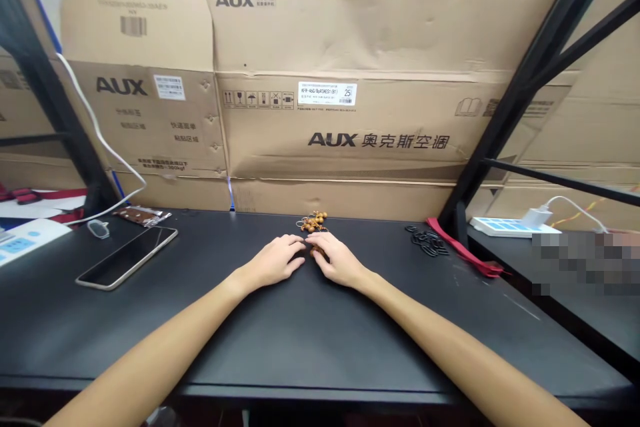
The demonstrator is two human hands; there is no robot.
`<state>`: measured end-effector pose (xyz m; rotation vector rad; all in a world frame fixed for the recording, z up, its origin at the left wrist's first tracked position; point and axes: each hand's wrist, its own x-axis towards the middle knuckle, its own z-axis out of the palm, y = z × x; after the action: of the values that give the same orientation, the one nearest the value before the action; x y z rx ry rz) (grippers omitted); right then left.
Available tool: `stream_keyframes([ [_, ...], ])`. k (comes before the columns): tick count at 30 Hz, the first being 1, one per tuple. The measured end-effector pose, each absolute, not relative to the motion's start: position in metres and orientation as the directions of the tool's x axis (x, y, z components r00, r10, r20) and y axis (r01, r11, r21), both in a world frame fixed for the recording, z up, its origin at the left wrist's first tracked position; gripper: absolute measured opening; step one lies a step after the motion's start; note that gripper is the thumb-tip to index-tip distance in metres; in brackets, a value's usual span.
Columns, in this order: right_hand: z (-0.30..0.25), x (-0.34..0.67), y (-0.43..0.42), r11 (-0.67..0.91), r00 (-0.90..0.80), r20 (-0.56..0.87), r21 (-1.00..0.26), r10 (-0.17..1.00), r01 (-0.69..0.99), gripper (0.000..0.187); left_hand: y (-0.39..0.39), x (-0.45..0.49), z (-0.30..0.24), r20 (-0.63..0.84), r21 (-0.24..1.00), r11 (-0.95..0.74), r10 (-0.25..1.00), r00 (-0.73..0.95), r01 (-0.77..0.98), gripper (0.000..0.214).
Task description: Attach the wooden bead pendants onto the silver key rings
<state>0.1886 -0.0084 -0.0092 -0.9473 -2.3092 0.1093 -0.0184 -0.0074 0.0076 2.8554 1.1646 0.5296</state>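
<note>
Near the middle of the black tabletop (pixel 280 347), both hands rest close together, fingertips almost meeting. My left hand (pixel 277 260) lies with its fingers lightly bent and the thumb apart; nothing shows in it. Opposite, my right hand (pixel 340 261) curls over a small cluster of brown beads (pixel 317 251), which shows between thumb and fingers and is mostly covered. Just beyond the fingertips sits a small pile of yellow-brown beaded trinkets (pixel 314 221) with a thin metal ring at its left side.
A phone (pixel 127 258) lies at left, near a brown packet (pixel 143 215), a white cable (pixel 107 140) and a power strip (pixel 30 240). At right are black rings (pixel 427 240), a red strap (pixel 465 250) and another power strip (pixel 515 227). Cardboard boxes (pixel 390 33) wall off the back; black posts (pixel 520 93) flank it.
</note>
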Motion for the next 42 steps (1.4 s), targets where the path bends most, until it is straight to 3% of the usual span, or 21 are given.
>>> stream_keyframes([
  [3,-0.009,0.191,-0.006,0.668,-0.470,0.527,-0.282,0.708,0.689,0.033,-0.005,-0.019,0.007,0.349,0.094,-0.633,0.744,0.570,0.768,0.031],
  [8,-0.009,0.190,-0.007,0.572,-0.403,0.491,-0.260,0.772,0.778,0.028,-0.002,-0.020,0.006,0.277,0.129,-0.497,0.849,0.450,0.858,0.029],
  [14,-0.013,0.190,-0.004,0.618,-0.457,0.465,-0.287,0.758,0.732,0.019,-0.002,-0.020,0.006,0.300,0.094,-0.542,0.815,0.496,0.835,0.030],
  [19,-0.010,0.191,-0.006,0.693,-0.527,0.468,-0.330,0.710,0.641,0.034,-0.001,-0.021,0.008,0.300,0.078,-0.558,0.804,0.514,0.826,0.030],
  [23,-0.007,0.190,-0.008,0.661,-0.473,0.498,-0.320,0.727,0.679,0.037,-0.001,-0.021,0.009,0.293,0.072,-0.560,0.803,0.520,0.825,0.030],
  [28,-0.006,0.190,-0.009,0.589,-0.415,0.486,-0.290,0.770,0.754,0.019,-0.002,-0.019,0.008,0.308,0.055,-0.570,0.791,0.529,0.820,0.030],
  [35,-0.012,0.190,-0.006,0.667,-0.490,0.489,-0.304,0.722,0.680,0.003,-0.006,-0.015,0.009,0.329,-0.016,-0.572,0.772,0.545,0.820,0.023],
  [42,-0.015,0.190,-0.003,0.762,-0.560,0.532,-0.315,0.635,0.565,0.022,-0.007,-0.009,0.005,0.325,-0.210,-0.614,0.690,0.647,0.761,0.022],
])
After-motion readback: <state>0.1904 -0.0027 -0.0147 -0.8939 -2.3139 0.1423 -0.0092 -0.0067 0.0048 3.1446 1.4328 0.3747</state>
